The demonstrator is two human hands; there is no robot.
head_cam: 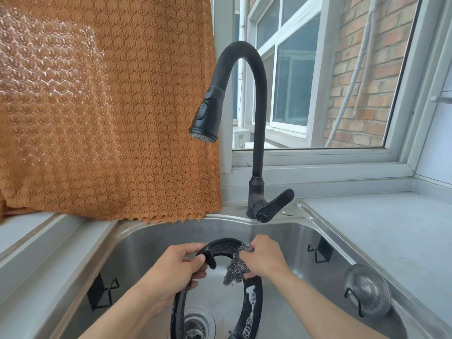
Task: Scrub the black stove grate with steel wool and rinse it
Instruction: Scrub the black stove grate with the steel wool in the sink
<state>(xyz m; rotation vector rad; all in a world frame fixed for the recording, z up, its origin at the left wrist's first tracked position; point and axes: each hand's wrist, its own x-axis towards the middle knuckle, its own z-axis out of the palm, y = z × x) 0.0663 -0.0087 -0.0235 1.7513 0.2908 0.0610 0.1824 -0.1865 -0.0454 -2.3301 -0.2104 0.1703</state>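
Observation:
The black ring-shaped stove grate (254,304) stands tilted over the steel sink (325,243), above the drain (195,324). Streaks of white foam lie on its right side. My left hand (176,265) grips the grate's upper left rim, fingers curled round it. My right hand (264,258) holds a wad of grey steel wool (236,267) pressed against the grate's upper right rim. The grate's lower part runs out of the frame.
A black gooseneck faucet (254,113) stands behind the sink, its spray head dry and its lever (274,206) pointing right. An orange knitted cloth (110,106) hangs at left. Black hooks (320,250) and a suction holder (367,292) cling to the sink walls. Grey counter (391,228) lies right.

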